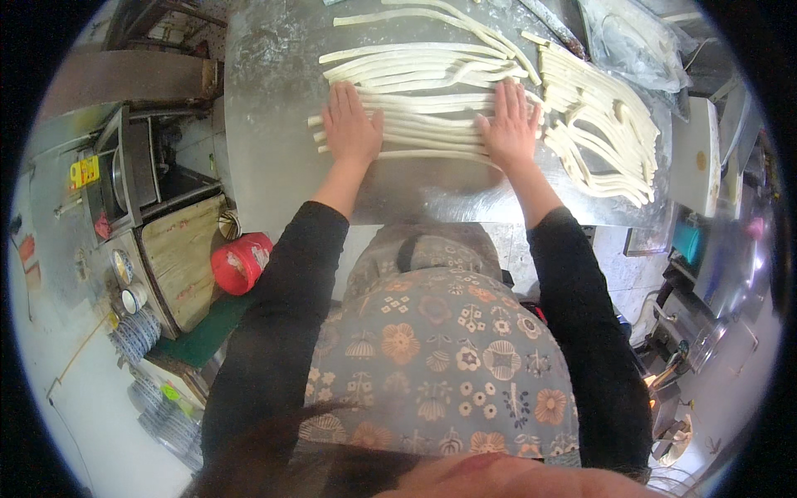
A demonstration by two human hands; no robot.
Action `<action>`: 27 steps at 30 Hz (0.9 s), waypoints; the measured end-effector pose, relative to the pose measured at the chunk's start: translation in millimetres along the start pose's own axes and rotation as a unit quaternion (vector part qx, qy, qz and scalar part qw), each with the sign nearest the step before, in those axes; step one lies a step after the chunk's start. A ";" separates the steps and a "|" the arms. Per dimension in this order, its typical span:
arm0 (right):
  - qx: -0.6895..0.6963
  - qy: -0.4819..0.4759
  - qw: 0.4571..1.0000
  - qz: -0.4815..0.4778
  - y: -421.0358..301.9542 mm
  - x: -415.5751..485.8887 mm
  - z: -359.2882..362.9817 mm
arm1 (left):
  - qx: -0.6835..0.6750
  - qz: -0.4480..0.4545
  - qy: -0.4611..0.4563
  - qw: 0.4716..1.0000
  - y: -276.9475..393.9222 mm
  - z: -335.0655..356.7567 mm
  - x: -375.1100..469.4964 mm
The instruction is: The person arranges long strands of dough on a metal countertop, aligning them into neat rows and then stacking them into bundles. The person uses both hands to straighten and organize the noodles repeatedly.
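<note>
Long pale dough strips (429,121) lie side by side across a metal worktable (274,174). My left hand (352,124) rests flat, palm down, over their left ends. Over the right ends of the same strips lies my right hand (514,124), its fingers pointing away from me and the thumb spread inward. Neither hand is closed around anything. Just beyond my fingertips is another group of dough strips (411,68). A denser batch of dough strips (601,118), some of them curved, lies to the right of my right hand.
A floury rod (554,25) and clear plastic bags (641,43) lie at the table's far right. Left of the table stand a red bucket (240,264), a wooden board (183,261) and stacked patterned bowls (136,335). A teal container (686,241) is at the right.
</note>
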State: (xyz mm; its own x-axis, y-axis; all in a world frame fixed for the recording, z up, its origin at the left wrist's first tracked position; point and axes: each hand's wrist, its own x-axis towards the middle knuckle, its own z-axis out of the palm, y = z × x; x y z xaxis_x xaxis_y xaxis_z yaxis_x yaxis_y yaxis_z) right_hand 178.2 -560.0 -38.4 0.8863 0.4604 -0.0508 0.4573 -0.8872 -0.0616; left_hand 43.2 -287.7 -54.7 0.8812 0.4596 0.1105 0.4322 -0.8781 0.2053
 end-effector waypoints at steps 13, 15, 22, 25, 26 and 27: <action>0.032 -0.079 0.994 -0.073 -37.1 -16.6 -21.9 | 0.059 0.055 -0.103 0.991 39.0 -21.1 -16.5; 0.065 -0.024 0.991 -0.111 -61.1 3.5 -11.8 | -0.006 0.190 -0.158 0.969 58.0 -11.7 19.0; 0.073 -0.102 0.983 -0.136 -70.6 -69.8 -18.2 | 0.068 0.158 -0.214 0.962 61.2 -34.3 -71.1; 0.016 -0.140 0.979 -0.148 -59.8 -58.1 -15.8 | 0.040 0.135 -0.182 0.973 41.5 -39.3 -70.5; -0.006 -0.187 0.977 -0.106 -62.9 -36.4 -40.6 | 0.053 0.100 -0.137 0.984 24.5 -27.2 -50.0; -0.002 -0.146 0.987 -0.063 -42.0 -29.6 -22.0 | 0.063 0.072 -0.088 0.992 9.8 -19.3 -35.2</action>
State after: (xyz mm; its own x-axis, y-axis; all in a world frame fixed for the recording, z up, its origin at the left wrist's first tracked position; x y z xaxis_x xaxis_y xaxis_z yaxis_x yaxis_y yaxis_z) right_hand 134.4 -537.0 -12.4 0.7637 0.5563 -0.3276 0.5635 -0.8220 -0.0821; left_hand 12.7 -309.8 -37.8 0.9503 0.3081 -0.0448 0.3107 -0.9474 0.0763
